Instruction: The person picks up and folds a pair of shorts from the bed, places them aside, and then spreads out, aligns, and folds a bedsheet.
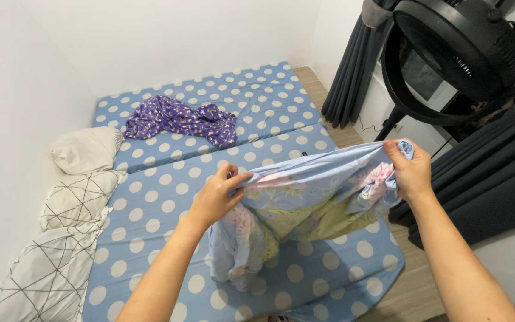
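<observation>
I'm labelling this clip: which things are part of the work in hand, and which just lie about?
In hand: floral cloth, held by left hand and right hand.

Lying about: purple garment, pillows, polka-dot mattress, fan, curtains.

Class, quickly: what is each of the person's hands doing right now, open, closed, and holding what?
Left hand: closed, pinching one end of the light blue floral cloth.
Right hand: closed, gripping the other end of the same cloth.

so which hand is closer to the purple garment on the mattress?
Left. The left hand grips the floral cloth just below and in front of the purple garment. The right hand holds the cloth's other end, far off to the garment's right near the fan.
</observation>
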